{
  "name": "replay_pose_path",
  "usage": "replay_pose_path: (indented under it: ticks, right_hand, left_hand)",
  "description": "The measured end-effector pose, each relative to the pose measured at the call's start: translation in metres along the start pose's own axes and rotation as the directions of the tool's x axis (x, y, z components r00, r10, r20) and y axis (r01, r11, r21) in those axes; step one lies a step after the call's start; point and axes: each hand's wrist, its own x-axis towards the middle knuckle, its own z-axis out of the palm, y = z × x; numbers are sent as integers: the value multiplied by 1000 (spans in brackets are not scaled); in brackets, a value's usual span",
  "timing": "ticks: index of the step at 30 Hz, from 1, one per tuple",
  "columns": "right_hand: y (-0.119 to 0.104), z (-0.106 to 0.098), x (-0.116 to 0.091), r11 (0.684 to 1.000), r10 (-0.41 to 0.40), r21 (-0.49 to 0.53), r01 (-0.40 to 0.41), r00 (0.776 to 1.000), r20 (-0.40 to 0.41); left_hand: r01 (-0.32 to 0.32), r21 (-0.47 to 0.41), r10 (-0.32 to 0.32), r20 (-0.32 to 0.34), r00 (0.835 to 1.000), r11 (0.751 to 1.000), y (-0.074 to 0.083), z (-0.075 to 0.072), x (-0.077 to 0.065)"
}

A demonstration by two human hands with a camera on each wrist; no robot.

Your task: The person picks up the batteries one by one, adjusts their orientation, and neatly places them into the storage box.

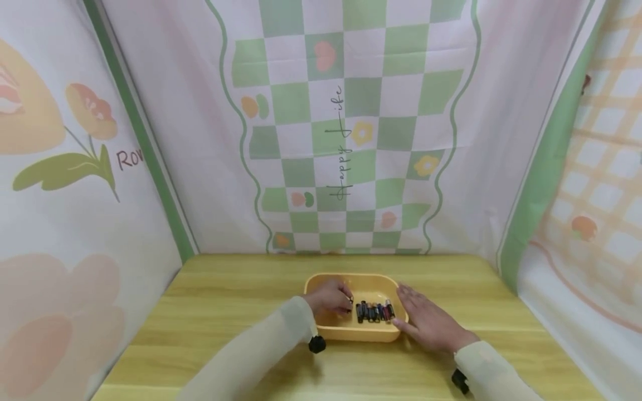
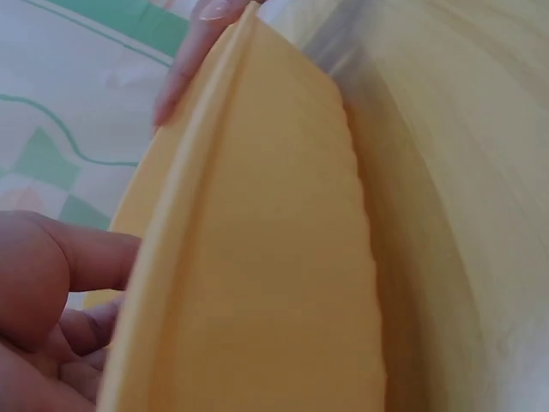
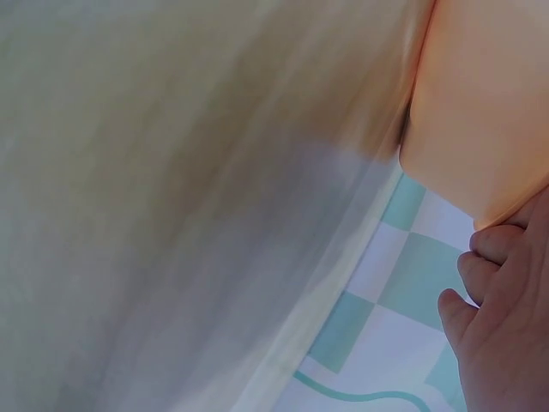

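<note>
A yellow plastic basin [image 1: 361, 335] stands on the wooden table. On its floor several small batteries [image 1: 373, 313] lie side by side in a row, mostly dark with some coloured ends. My left hand [image 1: 331, 296] reaches over the left rim into the basin and pinches a small battery [image 1: 350, 301], partly hidden by the fingers. In the left wrist view the basin wall covers those fingertips. At the basin's right end my right hand [image 1: 432, 322] rests on the rim, its fingers extended and its thumb lying over the edge near the row.
The wood-grain table [image 1: 225, 289] extends around the basin on all sides. A patterned curtain [image 1: 351, 139] hangs behind its far edge, with more printed cloth [image 1: 60, 223] at the left and right. Black wrist mounts [image 1: 317, 344] sit under the sleeves.
</note>
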Motion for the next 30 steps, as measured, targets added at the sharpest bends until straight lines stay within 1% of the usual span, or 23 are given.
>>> replay_pose_path:
  ticks: [4, 7, 11, 17, 19, 23, 27, 30]
  right_hand:
    - [-1, 0, 0, 1000, 3, 4, -3, 1000, 11]
    - [-1, 0, 0, 1000, -5, -1, 5, 1000, 1]
    - [-1, 0, 0, 1000, -10, -6, 10, 1000, -4]
    - [-1, 0, 0, 1000, -1, 0, 1, 1000, -6]
    - [-1, 1, 1, 1000, 3, 4, -3, 1000, -5]
    - [-1, 2, 1, 1000, -2, -11, 2, 1000, -17]
    - [-1, 2, 1, 1000, -9, -16, 9, 1000, -26]
    - [-1, 2, 0, 1000, -8, -7, 8, 1000, -18]
  left_hand:
    - [3, 64, -2, -22, 1000, 998, -1, 7, -1]
    - [21, 77, -19, -34, 999, 997, -2, 11, -3]
    - [56, 72, -53, -55, 997, 996, -2, 16, -2]
    - [73, 132, -58, -109, 992, 989, 0, 24, 3]
    - [87, 153, -68, -128, 989, 984, 1, 26, 3]
    - [104, 241, -71, -143, 987, 965, 3, 29, 4]
    - [81, 370, -27, -149, 988, 925, 5, 31, 2]
    - [64, 429, 3, -153, 988, 901, 6, 32, 0]
